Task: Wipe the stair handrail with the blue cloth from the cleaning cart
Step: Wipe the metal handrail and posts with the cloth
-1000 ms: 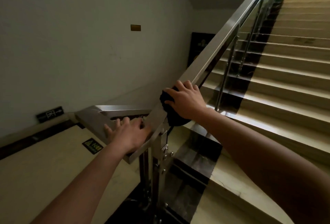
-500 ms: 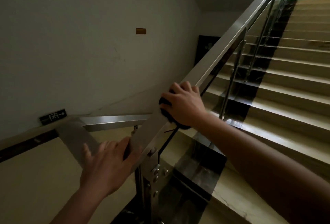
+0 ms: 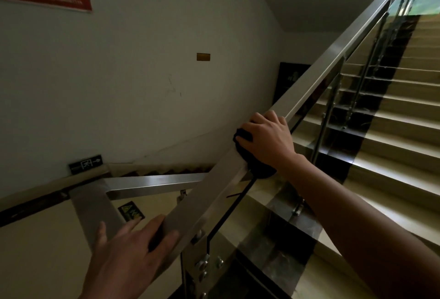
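A flat stainless-steel handrail (image 3: 333,60) climbs from the lower middle to the upper right over glass panels. My right hand (image 3: 266,141) presses a dark cloth (image 3: 256,166) around the rail, fingers wrapped over the top; the cloth looks almost black in this dim light and is mostly hidden under my palm. My left hand (image 3: 133,258) rests flat on the lower end of the rail near its corner, fingers spread, with nothing in it.
Beige steps with a dark border (image 3: 392,146) rise on the right behind the glass and steel posts (image 3: 329,117). A white wall (image 3: 142,72) with an exit sign (image 3: 85,164) stands left. Another rail section (image 3: 152,183) turns toward the downward flight.
My right hand with the cloth has slid a little up the rail. My left hand has shifted down to the rail's lower end, and the view has tilted upward.
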